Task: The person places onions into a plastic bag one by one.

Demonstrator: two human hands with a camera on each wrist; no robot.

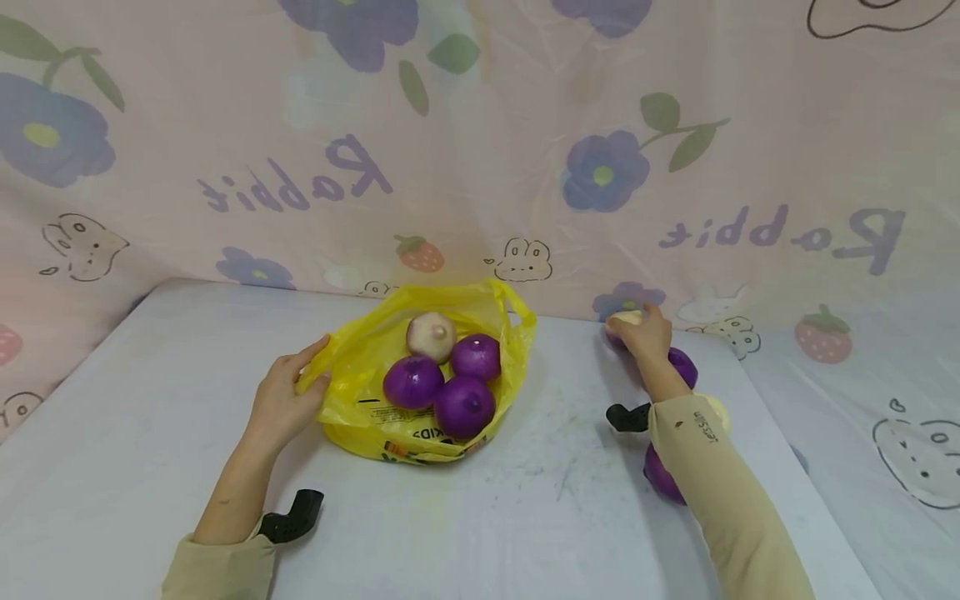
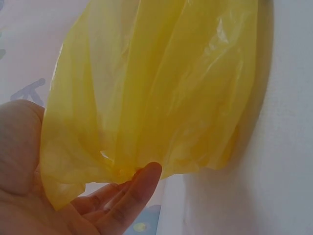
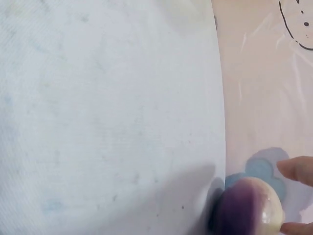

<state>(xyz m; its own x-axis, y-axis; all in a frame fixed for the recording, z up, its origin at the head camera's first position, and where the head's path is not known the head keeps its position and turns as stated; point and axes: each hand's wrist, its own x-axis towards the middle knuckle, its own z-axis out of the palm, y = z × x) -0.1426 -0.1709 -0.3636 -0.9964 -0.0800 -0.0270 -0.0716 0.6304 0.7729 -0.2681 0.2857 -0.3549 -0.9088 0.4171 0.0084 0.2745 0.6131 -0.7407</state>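
A yellow plastic bag (image 1: 352, 375) stands with its mouth spread wide. Inside lie a pale onion (image 1: 431, 337) and three purple onions (image 1: 463, 407). My left hand (image 1: 285, 400) pinches the bag's left rim between thumb and fingers, and the left wrist view shows the yellow film (image 2: 156, 107) running down between them. Over at the far right edge of the table, my right hand (image 1: 647, 337) reaches over a purple-and-white onion (image 3: 249, 208). One fingertip is right at its pale side; another finger (image 3: 296, 170) stands apart from it.
Beside and under the right forearm are a purple onion (image 1: 683, 367), a pale yellowish one (image 1: 716, 410) and another purple one (image 1: 663, 477), partly covered by the sleeve. A patterned curtain (image 1: 480, 167) hangs along the back of the white table (image 1: 525, 525). Black camera mounts (image 1: 294, 518) jut from both wrists.
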